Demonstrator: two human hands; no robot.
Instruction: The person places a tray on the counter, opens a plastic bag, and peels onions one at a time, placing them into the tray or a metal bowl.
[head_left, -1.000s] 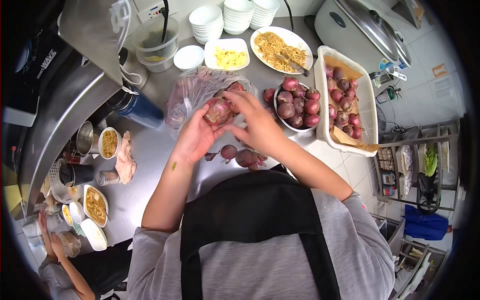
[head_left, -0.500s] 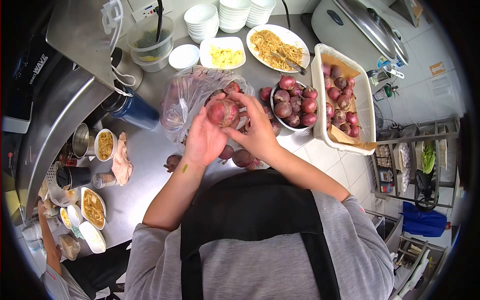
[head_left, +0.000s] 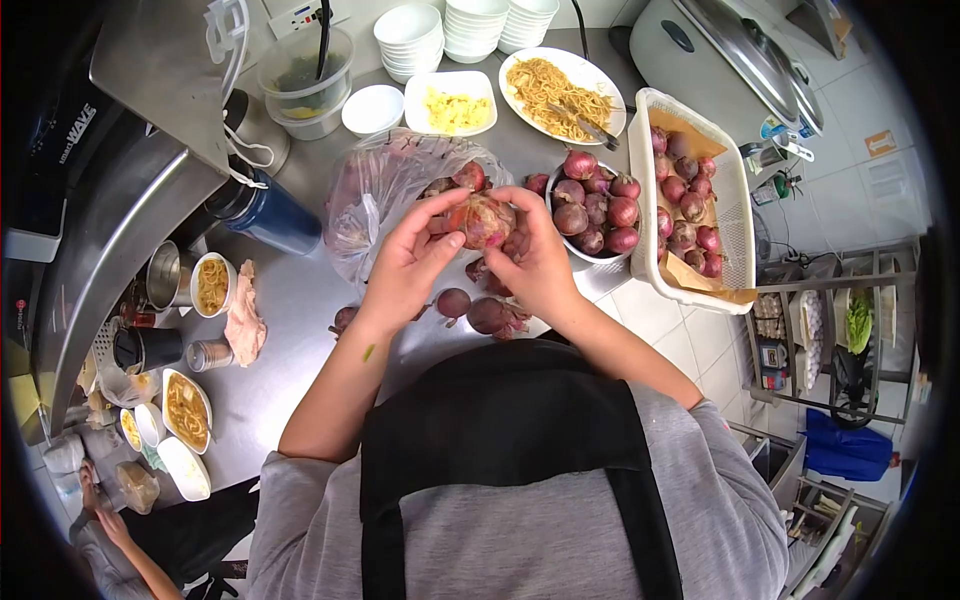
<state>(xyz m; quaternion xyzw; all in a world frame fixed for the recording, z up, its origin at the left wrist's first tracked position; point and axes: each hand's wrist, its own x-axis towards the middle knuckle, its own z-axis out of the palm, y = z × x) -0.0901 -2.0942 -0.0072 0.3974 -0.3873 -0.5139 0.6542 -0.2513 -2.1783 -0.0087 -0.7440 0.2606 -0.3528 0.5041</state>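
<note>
A red onion point(head_left: 483, 222) with loose, papery skin is held up between my two hands. My left hand point(head_left: 408, 268) is closed on its left side, thumb across the front. My right hand point(head_left: 538, 262) grips the other side with curved fingers. Behind the onion lies a clear plastic bag point(head_left: 365, 205) with more onions showing at its mouth. Loose onions point(head_left: 487, 316) rest on the steel counter below my hands. Just right of my right hand stands a bowl of red onions point(head_left: 597, 210).
A white plastic basket point(head_left: 740, 220) lined with brown paper holds more onions at the right. Along the back are a noodle plate point(head_left: 560, 90), a dish of yellow pieces point(head_left: 452, 103) and stacked white bowls point(head_left: 410, 40). A blue bottle point(head_left: 275, 220) stands left. Another person's hand point(head_left: 115, 525) shows lower left.
The onion has shifted slightly right and turned, with my left hand moving from cupping beneath it to gripping its side. The other person at lower left has moved their arms.
</note>
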